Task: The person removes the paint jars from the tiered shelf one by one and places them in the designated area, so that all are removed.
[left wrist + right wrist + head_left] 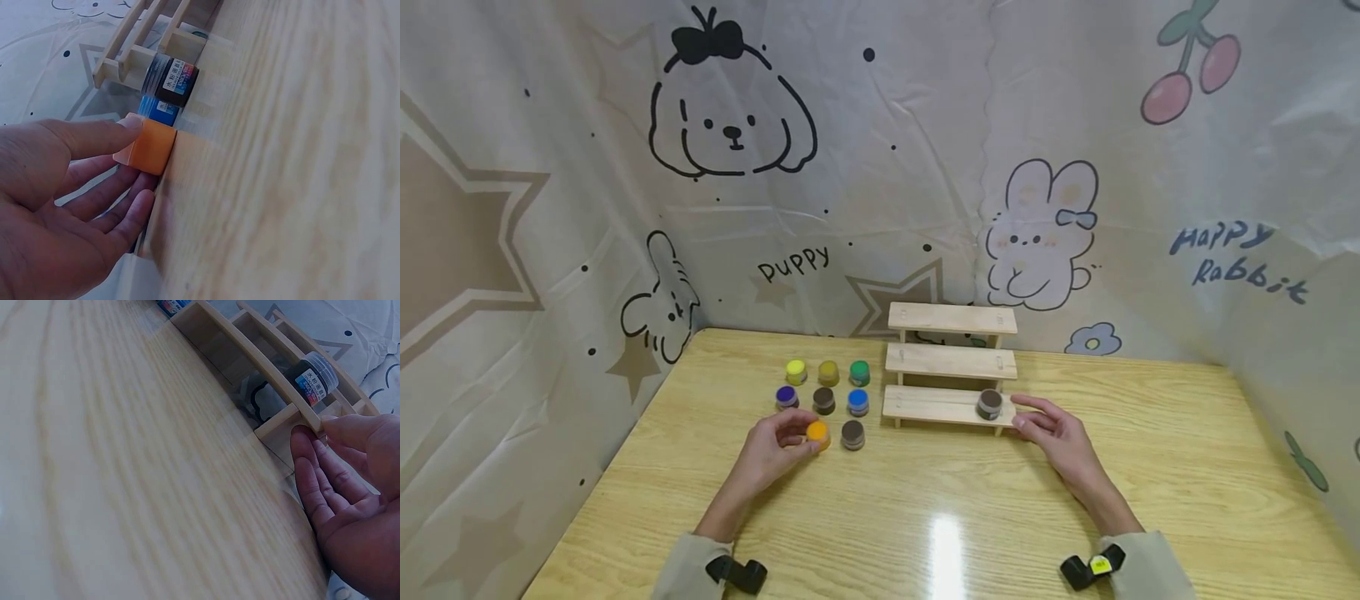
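In the head view my left hand [767,450] pinches an orange paint jar [817,434] at the front left of a group of jars. The left wrist view shows the thumb on the top of this orange jar [153,145] and fingers by its lower side. My right hand [1063,446] holds the right end of the lowest step of a wooden tiered stand [928,403]. Seen from the right wrist, the thumb lies over the board's end, with fingers under it. On that step, near the right end, stands a dark brown paint jar [989,403] with a clear lid.
Beside the orange jar stands a dark jar [852,434]. Behind are purple [787,397], brown [823,400] and blue [858,402] jars, then yellow [796,372], ochre [828,372] and green [860,372] ones. A printed curtain [887,183] hangs behind the wooden table [850,525].
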{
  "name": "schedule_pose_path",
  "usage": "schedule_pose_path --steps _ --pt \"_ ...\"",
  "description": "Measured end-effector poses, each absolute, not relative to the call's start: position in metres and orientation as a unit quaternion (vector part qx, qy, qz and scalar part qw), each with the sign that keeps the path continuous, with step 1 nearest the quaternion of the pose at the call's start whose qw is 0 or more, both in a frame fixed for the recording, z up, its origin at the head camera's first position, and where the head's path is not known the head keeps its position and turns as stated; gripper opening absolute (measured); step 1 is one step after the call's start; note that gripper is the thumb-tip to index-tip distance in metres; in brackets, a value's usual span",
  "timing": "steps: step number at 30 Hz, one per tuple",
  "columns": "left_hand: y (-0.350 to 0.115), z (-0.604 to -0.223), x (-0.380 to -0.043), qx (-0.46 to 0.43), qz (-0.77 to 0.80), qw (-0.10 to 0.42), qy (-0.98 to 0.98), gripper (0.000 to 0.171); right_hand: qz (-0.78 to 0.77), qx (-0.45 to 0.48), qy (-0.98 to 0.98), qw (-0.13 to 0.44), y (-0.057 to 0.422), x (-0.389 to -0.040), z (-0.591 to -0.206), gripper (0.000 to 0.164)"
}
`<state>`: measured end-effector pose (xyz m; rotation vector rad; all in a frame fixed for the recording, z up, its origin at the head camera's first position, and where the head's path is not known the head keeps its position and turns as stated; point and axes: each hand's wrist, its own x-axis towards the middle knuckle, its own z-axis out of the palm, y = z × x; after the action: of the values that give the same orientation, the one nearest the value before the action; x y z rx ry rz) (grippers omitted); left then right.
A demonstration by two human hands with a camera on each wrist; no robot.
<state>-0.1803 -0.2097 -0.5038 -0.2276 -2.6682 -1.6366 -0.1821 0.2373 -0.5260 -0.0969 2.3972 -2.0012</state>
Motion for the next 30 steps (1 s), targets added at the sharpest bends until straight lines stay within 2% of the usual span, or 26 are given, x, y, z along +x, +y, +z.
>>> schedule_pose_path --steps 12,30 --pt "-0.206 -0.489 -0.179 -0.124 -0.471 0.054 -0.871 0.038 -0.647 -0.039 0.762 0.008 0.238 -0.184 -0.527 0.046" --pt "-0.165 -0.476 -0.185 -0.185 -0.507 0.091 -0.837 0.030 -0.641 -0.044 0.766 0.005 0.240 -0.182 -0.527 0.046"
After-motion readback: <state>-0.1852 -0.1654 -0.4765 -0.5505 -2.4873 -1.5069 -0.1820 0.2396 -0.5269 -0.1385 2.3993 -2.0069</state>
